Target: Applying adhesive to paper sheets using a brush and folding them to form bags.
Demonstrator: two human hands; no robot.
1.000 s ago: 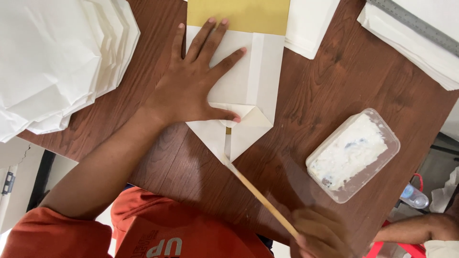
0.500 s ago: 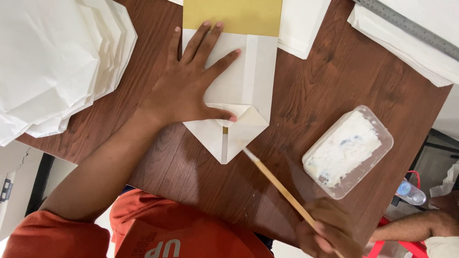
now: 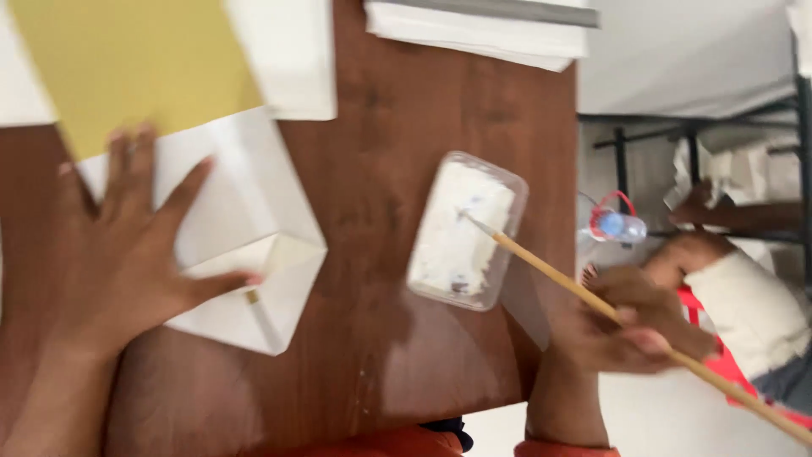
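Left hand (image 3: 118,262): flat, fingers spread, pressing one folded white paper bag (image 3: 245,254) on brown table (image 3: 381,169). Right hand (image 3: 630,330): fingers closed around one wooden stick (image 3: 575,288); tip in one clear tub of white paste (image 3: 465,228), right of bag. One yellow sheet (image 3: 127,68) behind bag.

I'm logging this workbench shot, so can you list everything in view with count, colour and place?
folded paper bag: one, white, left of centre, under the left hand
yellow sheet: one, top left
paper stacks: several, white, along the top edge
tub of paste: one, clear with white paste, centre
stick: one, tan, tip in the tub
table: one, dark brown wood
bottle: one, clear, on the floor at right
left hand: flat on the bag
right hand: gripping the stick
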